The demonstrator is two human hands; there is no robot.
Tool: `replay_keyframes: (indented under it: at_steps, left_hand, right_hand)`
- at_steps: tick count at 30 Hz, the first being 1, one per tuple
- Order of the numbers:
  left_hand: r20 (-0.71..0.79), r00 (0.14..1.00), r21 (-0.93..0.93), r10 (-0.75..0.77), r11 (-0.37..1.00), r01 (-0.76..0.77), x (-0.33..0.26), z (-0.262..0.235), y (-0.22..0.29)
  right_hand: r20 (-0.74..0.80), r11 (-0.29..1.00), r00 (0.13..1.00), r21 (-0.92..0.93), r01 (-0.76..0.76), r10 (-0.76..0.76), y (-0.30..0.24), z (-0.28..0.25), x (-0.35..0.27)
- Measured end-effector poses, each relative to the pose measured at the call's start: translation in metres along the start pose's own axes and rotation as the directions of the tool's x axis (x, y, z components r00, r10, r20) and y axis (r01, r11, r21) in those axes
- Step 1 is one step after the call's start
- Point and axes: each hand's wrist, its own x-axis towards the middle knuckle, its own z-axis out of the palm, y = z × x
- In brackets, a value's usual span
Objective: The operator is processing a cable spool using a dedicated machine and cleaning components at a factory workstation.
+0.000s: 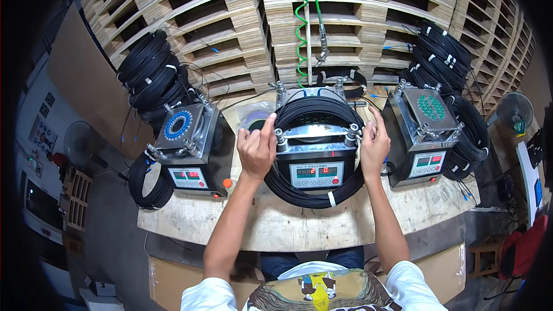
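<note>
A thick coil of black cable [322, 105] hangs around the middle machine [317, 175], its lower loop drooping in front of the display and bound with a white tie. At the coil's left side my left hand [257, 148] is closed, its index finger and thumb at the cable. My right hand [375, 144] is at the opposite side, with bent fingers closed at the coil's edge and the index finger pointing up. Metal posts with wing nuts stand close to both hands. Exactly how much cable each hand grips is hidden.
Similar machines stand left [193, 158] and right [423, 146], topped by plates with blue and green ring patterns. Black cable coils [151, 72] are stacked beside them. A green air hose [300, 23] hangs before wooden pallets [213, 0]. An orange-capped bottle [227, 183] stands on the wooden table [259, 233].
</note>
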Motion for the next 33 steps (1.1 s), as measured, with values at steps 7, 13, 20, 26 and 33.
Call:
replay_keyframes:
  at_steps: [7,13,20,26,33]
  left_hand:
    - [0.196,0.856,-0.443,-0.479,0.735,0.513,0.037,0.0,-0.003]
    - [0.551,0.548,-0.389,-0.629,0.387,0.836,0.053,0.049,-0.047]
    - [0.787,0.353,-0.29,-0.506,0.201,0.936,0.074,0.096,-0.034]
    - [0.733,0.451,-0.414,-0.509,0.192,0.89,0.057,0.113,-0.052]
    - [0.829,0.279,-0.353,-0.485,-0.066,0.933,0.062,0.108,-0.043]
  right_hand:
    - [0.007,0.975,0.998,-0.213,-0.058,0.061,-0.004,-0.011,0.01]
    - [0.167,0.999,0.986,-0.018,0.026,-0.022,-0.012,0.026,0.064]
    - [0.542,0.977,0.825,0.033,-0.211,0.16,0.028,0.075,0.12]
    - [0.57,0.935,0.809,0.189,-0.3,0.144,0.028,0.074,0.112]
    - [0.574,0.894,0.748,0.062,-0.445,0.332,0.029,0.069,0.116]
